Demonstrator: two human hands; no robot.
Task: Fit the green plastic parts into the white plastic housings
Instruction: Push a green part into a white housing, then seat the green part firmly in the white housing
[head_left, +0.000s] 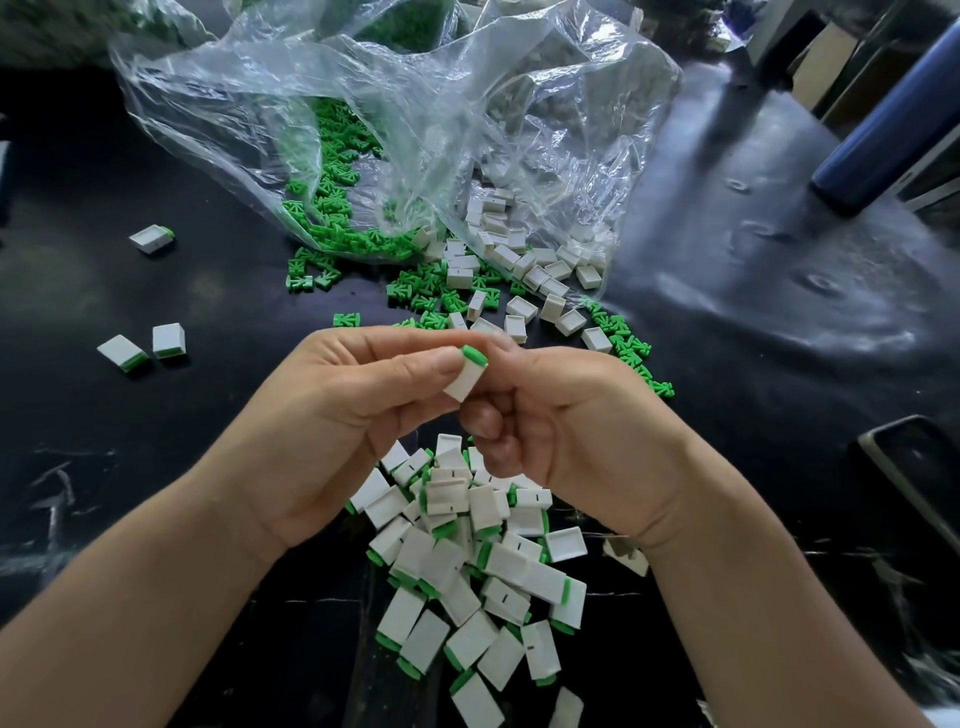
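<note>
Dark, glossy tabletop (156, 467) is carrying the whole job. A crumpled clear plastic bag (415, 104) is spilling small green plastic parts (353, 234) and empty white rectangular plastic housings (545, 270) across the far half. A heap of finished white-and-green units (467, 571) is lying under the wrists.

Above that heap, the left hand (332, 415) is pinching one white housing (462, 384) between thumb and forefinger, with a green part (474, 355) showing at its upper end. The right hand (561, 415) is sitting right against it with its fingers curled. Whether they are gripping the piece or only bracing it is not clear from this angle.

The step in hand seems to be the seating of this insert: the green end is still standing a little proud. The next move is probably calling for a firm, square push until the part is sitting home. After that the unit would be going onto the heap, and a fresh pair would be coming from the spill.
</note>
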